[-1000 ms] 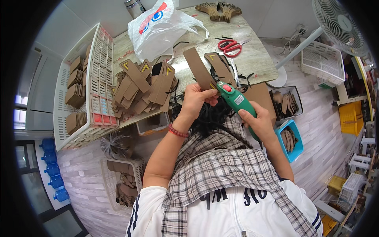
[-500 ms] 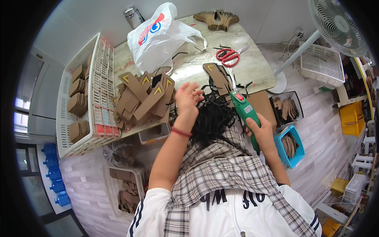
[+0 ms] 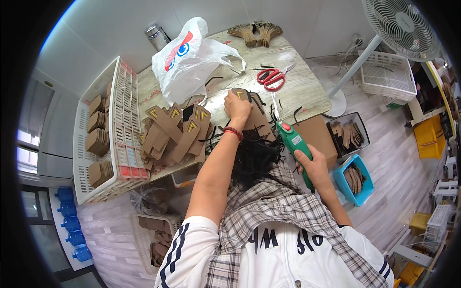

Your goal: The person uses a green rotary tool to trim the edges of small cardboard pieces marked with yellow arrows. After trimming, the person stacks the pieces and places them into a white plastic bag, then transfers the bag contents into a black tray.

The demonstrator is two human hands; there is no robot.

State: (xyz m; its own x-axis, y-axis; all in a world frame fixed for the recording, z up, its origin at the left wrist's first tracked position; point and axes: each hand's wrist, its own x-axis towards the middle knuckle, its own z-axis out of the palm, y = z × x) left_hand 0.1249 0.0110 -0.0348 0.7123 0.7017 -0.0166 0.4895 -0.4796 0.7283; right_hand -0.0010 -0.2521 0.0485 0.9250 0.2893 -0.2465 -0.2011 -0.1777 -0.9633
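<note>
My left hand (image 3: 238,106) reaches forward over the table and presses on a brown cardboard piece (image 3: 248,102) lying flat with a yellow mark at its tip. My right hand (image 3: 312,166) grips a green hand-held power tool (image 3: 294,143) with a red button, its nose pointing toward the table edge. A bundle of black cords (image 3: 254,156) lies in my lap on a plaid cloth (image 3: 273,211). To the left of my left hand is a heap of similar brown cardboard pieces (image 3: 175,132).
On the wooden table (image 3: 307,86) lie red scissors (image 3: 270,77), a white plastic bag (image 3: 189,60) and a fan of brown pieces (image 3: 253,32). A white crate (image 3: 103,134) of stacked pieces stands left. A blue bin (image 3: 354,178), black bin (image 3: 348,135) and standing fan (image 3: 398,24) are right.
My left hand lowered the cardboard piece from in front of me and set it flat on the table, reaching farther forward. My right hand with the green tool dropped back toward my lap.
</note>
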